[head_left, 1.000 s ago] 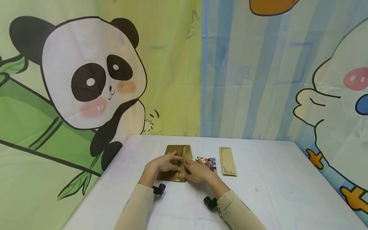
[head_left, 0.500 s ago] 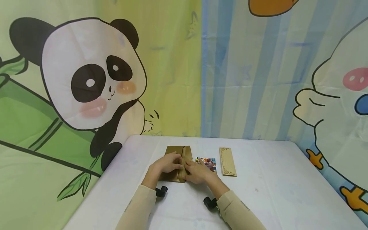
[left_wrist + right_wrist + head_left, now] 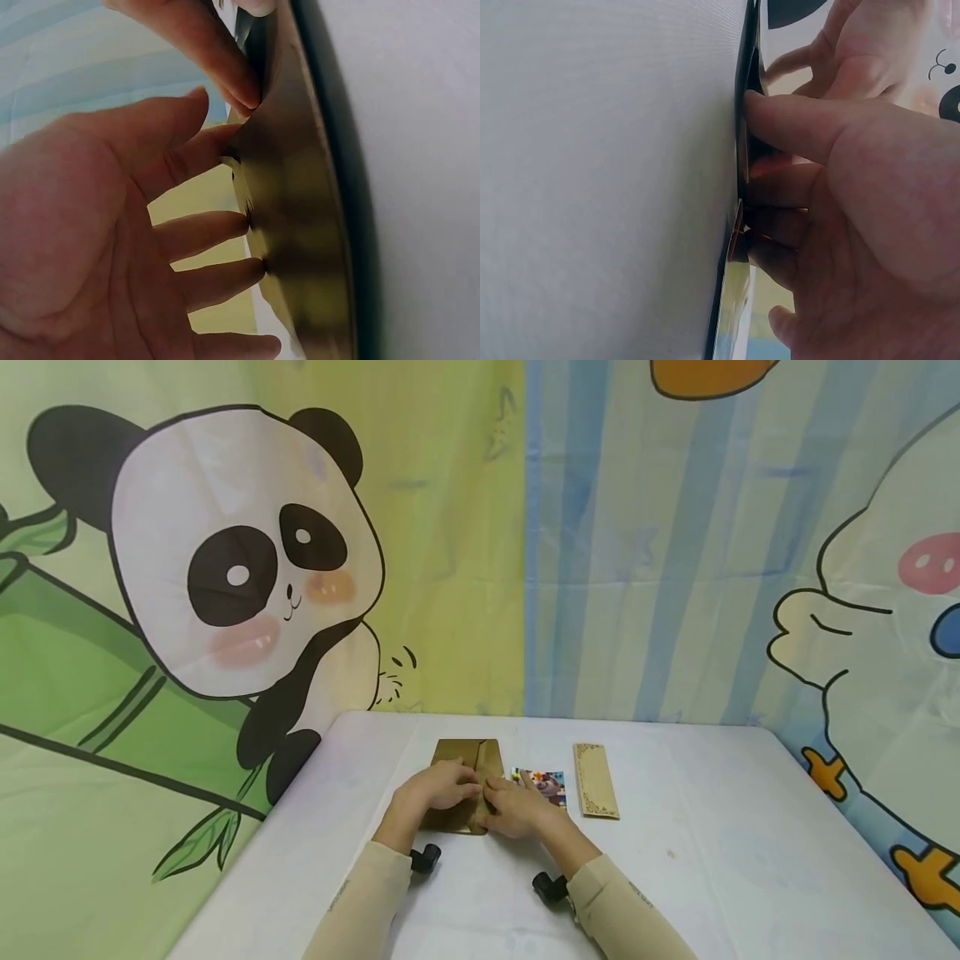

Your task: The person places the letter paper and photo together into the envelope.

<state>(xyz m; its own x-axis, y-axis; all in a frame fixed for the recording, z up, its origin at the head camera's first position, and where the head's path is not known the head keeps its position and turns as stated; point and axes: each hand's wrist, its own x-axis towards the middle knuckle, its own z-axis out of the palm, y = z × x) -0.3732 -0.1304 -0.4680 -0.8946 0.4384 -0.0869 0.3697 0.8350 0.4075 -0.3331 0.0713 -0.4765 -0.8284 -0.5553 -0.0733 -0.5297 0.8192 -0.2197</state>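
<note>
A flat golden-brown folded card piece (image 3: 459, 750), like a flattened box or envelope, lies on the table with a fold line along its length. My left hand (image 3: 438, 785) is over its middle. In the left wrist view, that hand's fingers are fairly straight and spread, their tips touching the bowed golden-brown surface (image 3: 311, 262). My right hand (image 3: 517, 807) rests on the piece's right edge. In the right wrist view, its thumb and fingertips (image 3: 761, 105) press at the edge. The two hands nearly meet, hiding part of the fold between them.
A small colourful picture card (image 3: 552, 787) lies just right of the golden-brown piece, partly covered by my right hand. Farther right is a narrow tan card strip (image 3: 595, 781) with ornate corners. The white table (image 3: 697, 827) ends at a cartoon-printed backdrop (image 3: 472, 568).
My left hand has shifted slightly right and towards me, its fingers drawing closer to the right hand. The right hand stays nearly still on the piece's edge.
</note>
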